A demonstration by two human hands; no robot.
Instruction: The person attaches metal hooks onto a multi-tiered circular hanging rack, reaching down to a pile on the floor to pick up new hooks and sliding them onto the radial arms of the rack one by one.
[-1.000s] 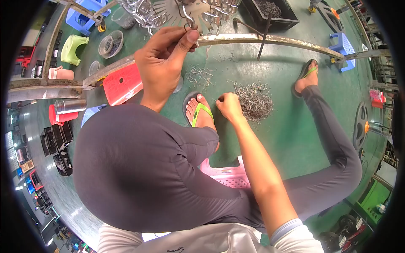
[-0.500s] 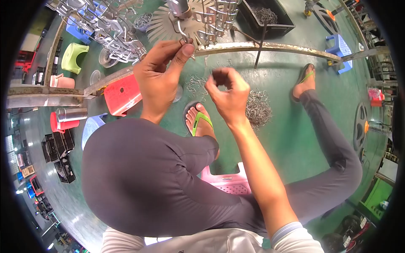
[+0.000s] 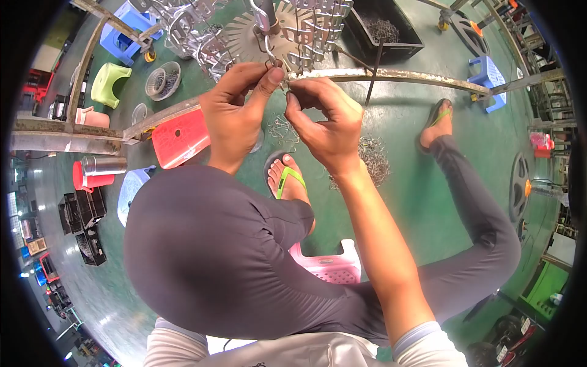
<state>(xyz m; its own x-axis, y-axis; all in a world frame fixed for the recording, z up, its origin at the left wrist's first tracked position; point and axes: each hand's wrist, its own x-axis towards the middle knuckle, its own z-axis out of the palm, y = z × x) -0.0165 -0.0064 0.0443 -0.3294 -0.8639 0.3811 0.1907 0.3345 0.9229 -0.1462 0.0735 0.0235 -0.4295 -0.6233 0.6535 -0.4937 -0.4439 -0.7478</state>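
My left hand (image 3: 238, 110) is closed in a pinch, thumb against fingers, on a bent metal piece (image 3: 269, 49) just below a metal post (image 3: 262, 17). Close beside it on the right, my right hand (image 3: 330, 116) has thumb and fingers pinched together near the lower end of that piece. Whatever lies between the right fingertips is too small to make out. Around the post hang rows of bent metal brackets (image 3: 315, 30) on wires, with more brackets (image 3: 195, 30) to the left. A slotted round metal disc (image 3: 241, 30) lies behind.
A metal frame bar (image 3: 416, 74) crosses beyond my hands. Loose wire hooks (image 3: 373, 162) are piled on the green floor. A black crate (image 3: 409, 43) holds more small hooks. Red stool (image 3: 180, 137), green stool (image 3: 110, 85) and a bowl (image 3: 164, 81) stand left; a pink stool (image 3: 333, 266) is beneath me.
My right hand has moved up and left, from above the hooks to beside my left hand's fingertips. The left hand keeps its pinch. Hanging brackets on the left have shifted, uncovering the bowl.
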